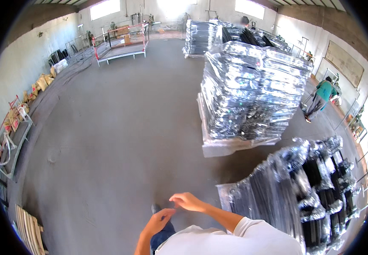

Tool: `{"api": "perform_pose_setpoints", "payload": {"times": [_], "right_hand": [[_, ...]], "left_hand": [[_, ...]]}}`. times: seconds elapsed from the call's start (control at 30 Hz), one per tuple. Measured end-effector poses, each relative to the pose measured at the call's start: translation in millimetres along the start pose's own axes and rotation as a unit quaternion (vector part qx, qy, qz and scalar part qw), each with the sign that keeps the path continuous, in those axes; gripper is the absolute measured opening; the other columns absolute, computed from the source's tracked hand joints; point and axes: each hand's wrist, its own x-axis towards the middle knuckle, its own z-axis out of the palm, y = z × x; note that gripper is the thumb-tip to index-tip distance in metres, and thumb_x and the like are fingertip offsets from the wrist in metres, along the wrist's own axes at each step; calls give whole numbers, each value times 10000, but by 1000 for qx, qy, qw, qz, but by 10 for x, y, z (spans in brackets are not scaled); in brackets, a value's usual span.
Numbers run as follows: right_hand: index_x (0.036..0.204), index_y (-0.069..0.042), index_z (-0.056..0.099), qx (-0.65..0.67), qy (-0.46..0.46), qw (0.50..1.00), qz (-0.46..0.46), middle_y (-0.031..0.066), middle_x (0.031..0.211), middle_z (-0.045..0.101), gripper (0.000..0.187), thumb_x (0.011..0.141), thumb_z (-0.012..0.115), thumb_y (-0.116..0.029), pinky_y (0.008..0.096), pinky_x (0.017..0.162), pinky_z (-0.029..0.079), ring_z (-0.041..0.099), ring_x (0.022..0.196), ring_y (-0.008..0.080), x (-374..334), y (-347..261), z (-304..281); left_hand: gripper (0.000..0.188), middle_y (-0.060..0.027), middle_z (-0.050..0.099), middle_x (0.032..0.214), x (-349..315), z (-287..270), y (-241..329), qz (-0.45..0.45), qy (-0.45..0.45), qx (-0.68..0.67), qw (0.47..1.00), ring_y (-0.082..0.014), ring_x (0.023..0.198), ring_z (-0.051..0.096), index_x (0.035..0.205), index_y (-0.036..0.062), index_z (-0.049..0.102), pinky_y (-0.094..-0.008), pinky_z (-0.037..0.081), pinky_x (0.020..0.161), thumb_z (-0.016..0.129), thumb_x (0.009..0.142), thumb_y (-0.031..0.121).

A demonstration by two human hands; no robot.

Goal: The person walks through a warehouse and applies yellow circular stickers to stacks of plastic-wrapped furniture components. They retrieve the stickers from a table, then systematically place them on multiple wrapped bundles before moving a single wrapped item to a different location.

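Left hand (156, 222) and right hand (187, 201): fingers loosely bent, near each other; can't tell if pinching anything. Best keep both close, right elbow off near stack (277, 191), on floor (107, 127), lower right corner.

Counts, left to right: one slatted wood pile (29, 229), two hands, three film-wrapped stacks at least.

Workshop interior. Floor (120, 114) was plain grey, walls (26, 55) pale with a brown band (43, 19) up top. Strong daylight came through high windows (105, 9) in the far wall (224, 7). Red-railed metal platform (118, 52) stood toward the back left; framed tan board (344, 63) hung at right.
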Motion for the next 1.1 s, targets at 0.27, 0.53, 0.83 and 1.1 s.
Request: {"api": "perform_pose_setpoints", "payload": {"times": [0.27, 0.53, 0.83, 1.1], "right_hand": [[1218, -21, 482, 117, 191, 974, -19, 124, 1189, 545, 347, 921, 465, -199, 275, 909, 406, 517, 1094, 167, 2597, -110, -1356], [1382, 33, 148, 42, 459, 852, -248, 139, 1462, 148, 596, 950, 258, -363, 366, 1090, 65, 87, 1362, 253, 4449, -851, -3311], [1407, -40, 90, 166, 601, 734, -269, 125, 1465, 131, 851, 842, 289, -644, 383, 1096, 50, 100, 1357, 250, 6250, 311, -5696], [1077, 12, 581, 216, 399, 872, 182, 94, 886, 652, 256, 871, 506, -119, 263, 758, 477, 617, 815, 141, 7211, 2546, -6418]], "left_hand": [[432, -126, 531, 1204, 2243, -2303, -464, 9, 162, -90, 983, -210, 1125, 483, 1247, 23, 463, -335, 371, 943, 454, 928, 314], [728, -105, 97, 1476, 5891, -3341, 1374, 316, 173, -225, 905, -232, 1367, 41, 1410, 45, 104, -384, -1, 1092, 261, 906, 547], [702, -92, 18, 1484, 9274, -4344, 1539, 376, 149, -191, 895, -218, 1367, 7, 1416, 73, 42, -381, -14, 1095, 243, 918, 525], [188, -64, 558, 653, 10118, -5963, -327, 26, 383, -22, 923, -91, 454, 479, 916, -29, 590, -236, 388, 390, 424, 861, 41]]}}
